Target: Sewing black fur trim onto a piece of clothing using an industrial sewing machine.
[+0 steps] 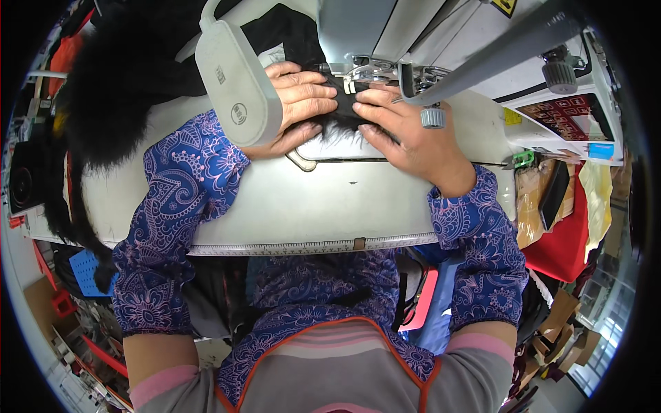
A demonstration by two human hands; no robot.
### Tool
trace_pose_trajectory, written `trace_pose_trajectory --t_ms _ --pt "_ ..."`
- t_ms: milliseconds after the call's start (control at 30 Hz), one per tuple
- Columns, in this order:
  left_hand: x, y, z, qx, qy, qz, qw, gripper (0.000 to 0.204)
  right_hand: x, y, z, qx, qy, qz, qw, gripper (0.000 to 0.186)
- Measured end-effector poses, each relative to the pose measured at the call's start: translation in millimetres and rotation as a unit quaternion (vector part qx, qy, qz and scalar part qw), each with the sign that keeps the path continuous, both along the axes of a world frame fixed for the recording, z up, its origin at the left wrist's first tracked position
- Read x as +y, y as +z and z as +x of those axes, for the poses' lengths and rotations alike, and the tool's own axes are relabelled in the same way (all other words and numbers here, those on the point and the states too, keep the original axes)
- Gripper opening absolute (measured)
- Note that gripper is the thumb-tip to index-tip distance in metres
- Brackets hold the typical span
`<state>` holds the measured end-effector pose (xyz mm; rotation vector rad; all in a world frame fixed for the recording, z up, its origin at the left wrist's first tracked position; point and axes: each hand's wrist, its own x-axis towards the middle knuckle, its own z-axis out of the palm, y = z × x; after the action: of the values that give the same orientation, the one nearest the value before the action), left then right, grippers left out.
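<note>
Black cloth with a furry edge [345, 110] lies under the presser foot [349, 85] of a sewing machine [354, 31]. My left hand [299, 103] rests flat on it, left of the foot, fingers stretched toward the needle area. A grey rounded box on a bent arm [237, 82] hides part of that hand and wrist. On the other side, my right hand [413, 134] lies on the cloth with its fingers extended and the thumb apart. Its upper fingertips are partly hidden behind machine parts. Both hands press on the cloth without gripping it.
More black furry material [110, 89] is heaped at the left. A measuring tape [310, 246] runs along the front edge of the white table [330, 203]. Green-handled snips [523, 160], a black flat object [554, 195] and red cloth [554, 244] are at the right.
</note>
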<state>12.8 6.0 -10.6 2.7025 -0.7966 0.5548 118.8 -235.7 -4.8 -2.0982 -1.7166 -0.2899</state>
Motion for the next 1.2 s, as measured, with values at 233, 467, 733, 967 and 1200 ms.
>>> trace_pose_trajectory --t_ms 233,467,733,967,1200 --pt "2 1 2 0.073 0.038 0.062 0.995 0.039 -1 -6 10 0.006 -0.041 -0.032 0.999 0.026" --pt "5 4 1 0.095 0.045 0.049 0.993 0.046 0 -11 17 0.035 -0.097 -0.115 0.988 0.028" --pt "4 2 1 0.083 0.027 0.025 0.996 0.047 -1 -18 20 0.046 -0.087 -0.073 0.992 0.029" --pt "3 1 3 0.075 0.014 0.002 0.997 0.042 1 -15 20 -0.002 -0.096 -0.058 0.994 0.027" --pt "2 0 8 0.033 -0.025 -0.007 0.999 0.043 -1 -22 26 0.014 -0.093 -0.056 0.994 0.025"
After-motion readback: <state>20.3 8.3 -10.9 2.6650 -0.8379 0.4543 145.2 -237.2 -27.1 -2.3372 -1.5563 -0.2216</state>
